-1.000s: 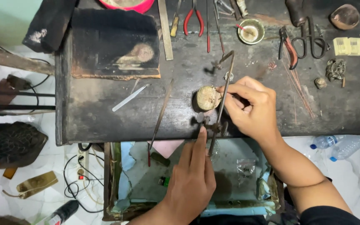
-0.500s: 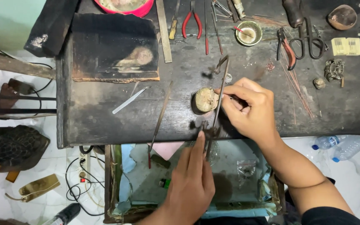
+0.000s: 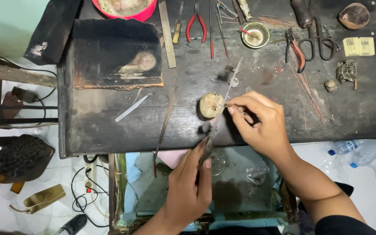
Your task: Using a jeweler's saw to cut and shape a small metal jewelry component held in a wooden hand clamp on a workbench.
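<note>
My left hand (image 3: 190, 185) reaches up from the open drawer and grips the lower end of a long thin metal rod (image 3: 223, 102) that slants up across the bench. My right hand (image 3: 262, 124) pinches a fine wire or needle tool (image 3: 226, 106), its tip pointing at a small round tan block (image 3: 209, 105) on the dark workbench (image 3: 109, 126). The rod crosses just to the right of the block. What sits on top of the block is too small to make out.
Tweezers (image 3: 133, 107) and a thin file (image 3: 165, 124) lie left of the block. Red pliers (image 3: 196, 24), a small bowl (image 3: 256, 35), scissors (image 3: 316, 37) and a charred slab (image 3: 116, 54) sit further back. A plastic bottle (image 3: 355, 148) lies on the floor to the right.
My hands have barely moved; the view has shifted slightly. The rod and fine tool stay at the round block.
</note>
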